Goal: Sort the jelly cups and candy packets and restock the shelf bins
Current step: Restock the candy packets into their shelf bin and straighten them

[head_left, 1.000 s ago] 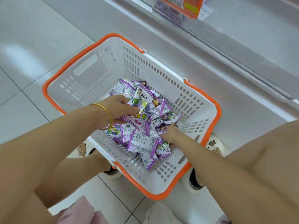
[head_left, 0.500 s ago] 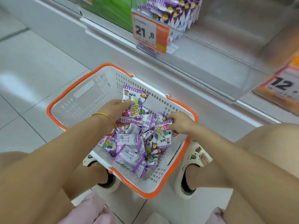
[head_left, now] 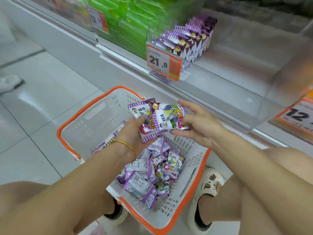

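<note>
Two purple candy packets are lifted above the white basket with an orange rim [head_left: 64,129]. My left hand [head_left: 133,129], with a gold bangle on the wrist, grips the rear packet [head_left: 140,110] from below. My right hand [head_left: 196,122] pinches the front packet [head_left: 167,117] at its right edge, and that packet overlaps the rear one. Several more purple packets [head_left: 152,177] lie heaped in the basket's bottom. On the shelf above stands a clear bin [head_left: 228,85] with a row of the same purple packets [head_left: 188,39] at its left side.
An orange price tag reading 21.8 [head_left: 163,62] hangs on the bin's front. Green packets [head_left: 128,22] fill the bin to the left. Another tag reading 12 [head_left: 298,116] is at the right edge. My knees and cream clogs [head_left: 208,189] flank the basket on the tiled floor.
Both hands rose out of the basket, each with a purple packet, and came together above it. The view tilted up, bringing the shelf bins into sight.
</note>
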Available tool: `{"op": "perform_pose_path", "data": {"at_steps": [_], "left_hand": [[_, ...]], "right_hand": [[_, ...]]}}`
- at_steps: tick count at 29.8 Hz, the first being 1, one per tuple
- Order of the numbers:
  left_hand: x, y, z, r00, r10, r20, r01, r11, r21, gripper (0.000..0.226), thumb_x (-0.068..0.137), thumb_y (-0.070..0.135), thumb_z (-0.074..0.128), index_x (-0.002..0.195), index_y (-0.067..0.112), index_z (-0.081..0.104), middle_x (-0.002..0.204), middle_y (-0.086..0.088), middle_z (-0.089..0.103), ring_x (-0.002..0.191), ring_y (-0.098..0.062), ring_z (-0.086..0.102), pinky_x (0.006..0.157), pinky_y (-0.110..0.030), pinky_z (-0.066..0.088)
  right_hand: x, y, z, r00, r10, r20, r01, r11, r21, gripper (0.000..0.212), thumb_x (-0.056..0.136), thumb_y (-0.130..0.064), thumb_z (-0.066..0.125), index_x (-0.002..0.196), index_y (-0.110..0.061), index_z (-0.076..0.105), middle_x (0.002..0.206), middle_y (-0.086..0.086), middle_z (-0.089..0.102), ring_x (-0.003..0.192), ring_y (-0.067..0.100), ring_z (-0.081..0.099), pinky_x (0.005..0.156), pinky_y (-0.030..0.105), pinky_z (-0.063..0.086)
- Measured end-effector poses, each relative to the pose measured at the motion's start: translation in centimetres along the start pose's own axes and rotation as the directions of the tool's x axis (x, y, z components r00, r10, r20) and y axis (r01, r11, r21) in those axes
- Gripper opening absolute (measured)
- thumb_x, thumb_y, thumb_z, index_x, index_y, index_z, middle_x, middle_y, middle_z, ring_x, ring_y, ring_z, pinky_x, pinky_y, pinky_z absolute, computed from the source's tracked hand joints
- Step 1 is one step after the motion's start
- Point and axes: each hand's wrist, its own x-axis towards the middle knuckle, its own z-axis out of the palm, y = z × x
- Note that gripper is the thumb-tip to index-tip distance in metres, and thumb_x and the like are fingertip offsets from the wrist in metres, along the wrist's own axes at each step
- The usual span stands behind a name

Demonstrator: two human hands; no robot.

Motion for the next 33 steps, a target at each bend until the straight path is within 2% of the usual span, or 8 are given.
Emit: {"op": "perform_pose_path", "data": {"at_steps": [3, 8, 13, 18, 22, 26, 30, 33], "left_hand": [[0.5, 0.3, 0.4, 0.999, -0.011, 0.048, 0.015, 0.996, -0.083, 0.025, 0.1, 0.027, 0.04, 0.115, 0.01, 0.052, 0.103, -0.01, 0.067, 0.078, -0.02, 0.067, 0.057, -0.029, 0.058], [0.3, 1.3, 1.2, 0.985, 0.056, 0.165, -0.055, 0.998, -0.01, 0.058, 0.09, 0.06, 0.034, 0.126, 0.019, 0.056, 0.115, -0.007, 0.068, 0.097, -0.019, 0.069, 0.071, -0.031, 0.059], [0.3, 0.9, 1.3, 0.977, 0.213, 0.031, -0.214, 0.95, 0.227, 0.037, 0.083, 0.042, 0.066, 0.109, 0.02, 0.05, 0.112, -0.009, 0.066, 0.104, -0.03, 0.064, 0.091, -0.048, 0.051], [0.2, 1.4, 0.8, 0.939, 0.34, 0.044, -0.325, 0.841, 0.433, 0.016, 0.09, 0.043, 0.055, 0.099, 0.029, 0.055, 0.112, -0.007, 0.066, 0.104, -0.028, 0.063, 0.096, -0.051, 0.046], [0.2, 2.6, 1.1, 0.912, 0.308, 0.271, -0.407, 0.763, 0.503, 0.012, 0.097, 0.03, 0.045, 0.103, 0.027, 0.056, 0.107, -0.002, 0.069, 0.096, -0.017, 0.067, 0.088, -0.035, 0.052], [-1.1, 4.3, 2.8, 0.835, 0.319, 0.449, -0.539, 0.635, 0.554, 0.014, 0.098, 0.031, 0.041, 0.103, 0.034, 0.053, 0.111, 0.005, 0.065, 0.099, -0.01, 0.064, 0.088, -0.023, 0.05], [-0.3, 7.9, 4.3, 0.756, 0.469, 0.458, -0.655, 0.527, 0.542, 0.015, 0.098, 0.031, 0.046, 0.105, 0.027, 0.058, 0.095, 0.008, 0.063, 0.083, -0.005, 0.06, 0.069, -0.012, 0.049], [2.9, 11.9, 4.8, 0.544, 0.7, 0.462, -0.742, 0.144, 0.655, 0.022, 0.093, 0.026, 0.053, 0.107, 0.017, 0.066, 0.097, 0.003, 0.058, 0.081, -0.001, 0.052, 0.077, -0.011, 0.041]], "right_hand": [[0.8, 1.2, 1.8, 0.998, 0.013, -0.066, 0.001, 0.978, 0.207, 0.049, 0.083, 0.021, 0.044, 0.116, -0.015, 0.038, 0.119, 0.02, 0.051, 0.08, 0.027, 0.065, 0.056, 0.04, 0.06], [1.4, 2.9, 2.4, 0.984, -0.122, -0.132, 0.095, 0.977, -0.189, 0.047, 0.08, -0.014, 0.075, 0.102, -0.022, 0.034, 0.093, 0.01, 0.064, 0.053, 0.01, 0.052, 0.038, 0.019, 0.038], [0.9, 3.1, 2.8, 0.985, -0.166, -0.049, 0.141, 0.934, -0.327, 0.05, 0.079, -0.036, 0.074, 0.103, -0.015, 0.036, 0.064, 0.001, 0.052, 0.041, 0.009, 0.043, 0.038, 0.021, 0.03], [0.1, 2.1, 2.0, 0.966, -0.247, 0.075, 0.242, 0.767, -0.594, 0.055, 0.073, -0.037, 0.078, 0.108, -0.019, 0.04, 0.087, -0.002, 0.06, 0.065, 0.007, 0.056, 0.061, 0.03, 0.049], [-0.8, -0.7, 0.7, 0.957, -0.248, 0.147, 0.285, 0.894, -0.345, 0.079, 0.071, -0.05, 0.074, 0.137, -0.02, 0.04, 0.124, 0.003, 0.06, 0.097, 0.015, 0.067, 0.083, 0.033, 0.054], [-1.4, -3.5, 0.7, 0.91, -0.37, 0.185, 0.407, 0.88, -0.246, 0.042, 0.078, -0.022, 0.074, 0.115, -0.018, 0.055, 0.104, 0.0, 0.072, 0.094, 0.02, 0.07, 0.078, 0.035, 0.057], [-2.1, -7.6, 0.3, 0.852, -0.518, 0.077, 0.519, 0.818, -0.246, 0.026, 0.082, -0.012, 0.069, 0.101, -0.023, 0.057, 0.082, -0.008, 0.073, 0.072, 0.009, 0.069, 0.061, 0.028, 0.056], [-1.6, -11.4, -0.5, 0.804, -0.593, -0.043, 0.574, 0.793, -0.203, 0.021, 0.087, -0.012, 0.065, 0.104, -0.018, 0.056, 0.084, -0.007, 0.071, 0.068, 0.008, 0.068, 0.058, 0.028, 0.056]]}}
